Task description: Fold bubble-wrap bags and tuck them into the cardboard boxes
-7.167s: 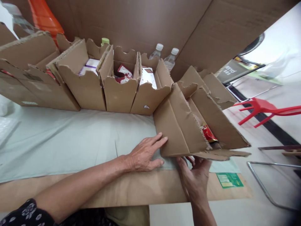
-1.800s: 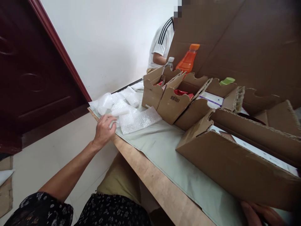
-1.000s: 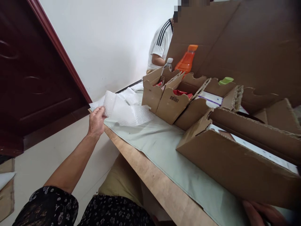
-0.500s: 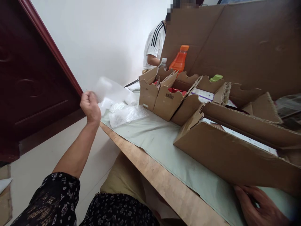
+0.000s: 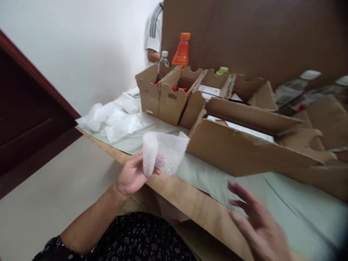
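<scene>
Bubble wrap [image 5: 174, 148] was gripped by left hand [image 5: 133, 175] over near edge of desk [image 5: 187, 192], beside cardboard bin [image 5: 231, 154]; flared end was turned rightward, long axis unclear. Right hand [image 5: 259, 223] was held empty, fingers parted, well apart to right.

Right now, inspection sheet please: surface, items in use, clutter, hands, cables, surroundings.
Surface: pale green cloth over a light wooden tabletop, bare wood along the near edge.
Items in use: curled sheet of translucent bubble wrap; open brown cardboard boxes beyond it.
Clutter: loose translucent bubble-wrap pieces at the left end.
Left hand: holding the curled sheet.
Right hand: open, blurred, holding nothing visible.
Cables: nothing seen.
Surroundings: tall brown cardboard panel, dark red door, another person's white sleeve.
</scene>
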Demonstrator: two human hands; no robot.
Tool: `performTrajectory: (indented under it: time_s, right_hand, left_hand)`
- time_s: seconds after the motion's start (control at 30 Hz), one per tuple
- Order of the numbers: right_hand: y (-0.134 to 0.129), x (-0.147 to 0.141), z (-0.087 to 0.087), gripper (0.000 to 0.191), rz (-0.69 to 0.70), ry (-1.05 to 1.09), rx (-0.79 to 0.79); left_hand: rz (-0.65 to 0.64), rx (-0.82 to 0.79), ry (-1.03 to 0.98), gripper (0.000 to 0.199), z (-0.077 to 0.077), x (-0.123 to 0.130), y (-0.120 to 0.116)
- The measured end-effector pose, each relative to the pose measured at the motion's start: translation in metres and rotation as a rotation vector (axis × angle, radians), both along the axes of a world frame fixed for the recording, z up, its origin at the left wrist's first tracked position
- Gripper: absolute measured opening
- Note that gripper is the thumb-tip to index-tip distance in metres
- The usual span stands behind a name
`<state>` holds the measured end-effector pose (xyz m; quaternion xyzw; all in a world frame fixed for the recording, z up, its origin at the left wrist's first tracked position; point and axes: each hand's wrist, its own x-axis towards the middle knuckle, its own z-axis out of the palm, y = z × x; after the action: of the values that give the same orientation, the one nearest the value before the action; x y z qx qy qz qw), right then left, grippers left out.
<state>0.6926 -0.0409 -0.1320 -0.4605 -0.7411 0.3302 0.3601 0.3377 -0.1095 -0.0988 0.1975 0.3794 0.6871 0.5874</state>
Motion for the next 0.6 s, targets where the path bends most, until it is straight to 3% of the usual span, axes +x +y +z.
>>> performTrajectory:
  time_s: [0.07,0.13,0.2,0.27,0.33,0.4,0.43,0.5,0.6]
  right_hand:
    - [-0.008,-0.039,0.013,0.086,0.112,0.220,-0.115]
    - [-0.004,-0.067,0.019,0.102,0.166,0.410,-0.255]
    - [0.004,-0.080,0.021,0.089,0.137,0.508,-0.364]
    - [0.009,-0.082,0.021,0.063,0.040,0.538,-0.394]
    - [0.010,-0.079,0.025,0.044,-0.047,0.526,-0.340]
    - [0.009,-0.075,0.033,0.033,-0.036,0.451,-0.261]
    - [0.008,-0.074,0.040,0.027,0.006,0.388,-0.219]
    - [0.006,-0.075,0.059,0.018,0.140,0.228,-0.138]
    - [0.002,-0.074,0.091,0.011,0.368,0.066,0.008]
  left_hand:
    - [-0.160,-0.006,-0.110,0.024,-0.008,0.033,0.003]
    - [-0.284,-0.036,-0.141,0.026,-0.015,0.056,0.008]
    - [-0.311,-0.091,-0.054,0.027,-0.023,0.062,0.014]
    - [-0.160,-0.120,0.146,0.027,-0.028,0.051,0.018]
    - [0.113,-0.073,0.392,0.030,-0.026,0.031,0.019]
    - [0.311,0.050,0.659,0.036,-0.015,0.012,0.017]
    - [0.330,0.127,0.806,0.041,-0.005,0.007,0.016]
    - [0.226,0.289,1.103,0.058,0.020,0.006,0.018]
    - [-0.091,0.545,1.377,0.086,0.056,0.022,0.031]
